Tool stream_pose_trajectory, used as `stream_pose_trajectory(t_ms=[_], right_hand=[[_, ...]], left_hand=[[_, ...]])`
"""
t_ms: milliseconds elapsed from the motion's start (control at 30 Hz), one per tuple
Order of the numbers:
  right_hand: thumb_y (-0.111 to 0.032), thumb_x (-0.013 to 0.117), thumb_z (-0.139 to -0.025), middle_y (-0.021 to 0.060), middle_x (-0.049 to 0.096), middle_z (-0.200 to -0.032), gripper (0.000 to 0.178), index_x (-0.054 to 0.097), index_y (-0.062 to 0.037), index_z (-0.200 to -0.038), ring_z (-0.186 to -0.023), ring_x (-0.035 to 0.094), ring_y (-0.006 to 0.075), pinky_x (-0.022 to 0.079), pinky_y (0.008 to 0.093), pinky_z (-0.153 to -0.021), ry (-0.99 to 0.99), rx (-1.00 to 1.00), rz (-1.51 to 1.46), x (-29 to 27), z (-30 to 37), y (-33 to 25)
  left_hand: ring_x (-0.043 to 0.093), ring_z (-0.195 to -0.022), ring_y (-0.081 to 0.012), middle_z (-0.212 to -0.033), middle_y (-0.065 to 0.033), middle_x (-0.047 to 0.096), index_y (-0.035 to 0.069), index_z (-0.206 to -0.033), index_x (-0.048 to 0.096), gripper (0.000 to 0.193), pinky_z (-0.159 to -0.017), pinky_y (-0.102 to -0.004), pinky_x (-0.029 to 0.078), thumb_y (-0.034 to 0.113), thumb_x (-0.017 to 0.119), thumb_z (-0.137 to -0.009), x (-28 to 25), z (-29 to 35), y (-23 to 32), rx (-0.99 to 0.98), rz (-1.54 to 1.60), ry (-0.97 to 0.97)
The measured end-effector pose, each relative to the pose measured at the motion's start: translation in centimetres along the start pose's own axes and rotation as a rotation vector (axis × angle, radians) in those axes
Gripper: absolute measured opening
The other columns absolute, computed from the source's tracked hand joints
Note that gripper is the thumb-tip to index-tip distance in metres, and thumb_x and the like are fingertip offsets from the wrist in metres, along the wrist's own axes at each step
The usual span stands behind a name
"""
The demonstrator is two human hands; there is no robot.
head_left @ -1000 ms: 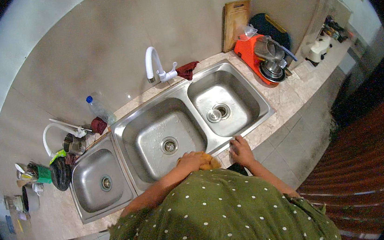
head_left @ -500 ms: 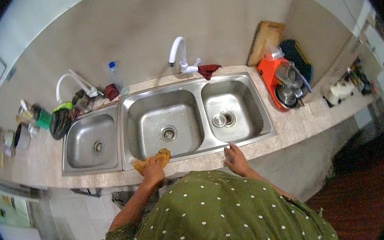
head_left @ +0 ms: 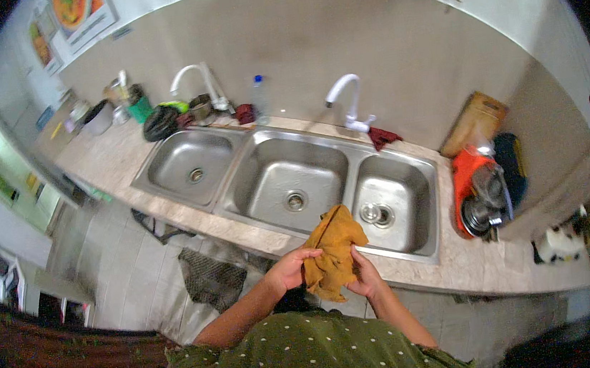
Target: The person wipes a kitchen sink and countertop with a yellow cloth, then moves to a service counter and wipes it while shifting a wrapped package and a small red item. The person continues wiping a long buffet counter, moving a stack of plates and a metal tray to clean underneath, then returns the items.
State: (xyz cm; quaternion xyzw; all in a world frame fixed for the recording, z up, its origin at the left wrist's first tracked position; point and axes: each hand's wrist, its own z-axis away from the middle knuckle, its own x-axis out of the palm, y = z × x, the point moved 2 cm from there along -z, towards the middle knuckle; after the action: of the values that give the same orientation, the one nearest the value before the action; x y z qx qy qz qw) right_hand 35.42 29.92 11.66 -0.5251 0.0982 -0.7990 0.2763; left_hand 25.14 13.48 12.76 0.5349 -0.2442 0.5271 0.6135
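Pinching cloth (head_left: 334, 255), left hand (head_left: 291, 268) on left edge, right hand (head_left: 367, 277) on right, near side of sink (head_left: 274, 186); right faucet (head_left: 357, 124) far.

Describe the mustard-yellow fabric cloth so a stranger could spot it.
Find the beige marbled counter with three steel sink basins. At its near edge, the left hand and right hand hold a crumpled mustard-yellow fabric cloth. Its colour distinguishes it from the dark red cloth by the rightmost white curved tap.
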Motion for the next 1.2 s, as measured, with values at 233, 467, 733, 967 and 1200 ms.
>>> stream_pose_trajectory(t_ms=[233,467,733,967,1200], right_hand=[[-0.04,0.057,-0.097,0.002,0.057,-0.133,0.051,0.043,-0.0182,-0.141,-0.11,0.062,0.0215,0.057,0.0363,-0.076,-0.028,0.164,0.178,2.3,-2.3,7.1],[-0.025,0.062,-0.095,0.006,0.059,-0.13,0.05,0.041,-0.0136,-0.139,-0.115,0.061,0.024,0.056,0.0424,-0.09,-0.145,0.255,0.426,9.7,-3.3,11.9],[-0.007,0.061,-0.092,0.0088,0.058,-0.13,0.052,0.04,-0.0087,-0.14,-0.118,0.059,0.0254,0.052,0.045,-0.097,-0.453,0.421,0.473,18.6,-9.8,24.7],[0.0,0.062,-0.089,0.0105,0.062,-0.124,0.051,0.043,-0.0074,-0.136,-0.109,0.063,0.0266,0.052,0.0437,-0.094,-0.425,0.368,0.717,19.7,-15.3,34.6],[0.002,0.054,-0.092,0.0109,0.059,-0.127,0.049,0.042,-0.0101,-0.137,-0.112,0.062,0.0279,0.052,0.0473,-0.094,-0.369,0.501,0.57,25.1,-17.1,34.9]], left_hand=[[0.059,-0.12,-0.0283,-0.135,-0.0142,0.056,0.003,-0.14,0.044,0.05,-0.103,-0.0463,0.047,0.034,0.048,-0.101,-3.4,8.9,-2.9,0.221,0.068,0.21],[0.058,-0.121,-0.0257,-0.138,-0.0118,0.054,0.005,-0.143,0.039,0.054,-0.105,-0.0435,0.045,0.041,0.045,-0.103,-6.5,17.4,-4.9,0.366,0.185,0.247],[0.058,-0.121,-0.0258,-0.138,-0.0104,0.054,0.009,-0.144,0.038,0.055,-0.104,-0.0439,0.046,0.041,0.049,-0.101,-10.1,32.7,-3.5,0.691,0.124,0.409],[0.055,-0.123,-0.0314,-0.139,-0.0119,0.053,0.008,-0.145,0.037,0.058,-0.107,-0.0496,0.043,0.042,0.05,-0.1,-14.7,41.5,-3.2,0.769,0.168,0.593],[0.052,-0.127,-0.0285,-0.139,-0.0107,0.053,0.009,-0.144,0.037,0.054,-0.108,-0.0474,0.041,0.037,0.051,-0.1,-16.4,44.1,-0.6,0.875,0.194,0.538]])
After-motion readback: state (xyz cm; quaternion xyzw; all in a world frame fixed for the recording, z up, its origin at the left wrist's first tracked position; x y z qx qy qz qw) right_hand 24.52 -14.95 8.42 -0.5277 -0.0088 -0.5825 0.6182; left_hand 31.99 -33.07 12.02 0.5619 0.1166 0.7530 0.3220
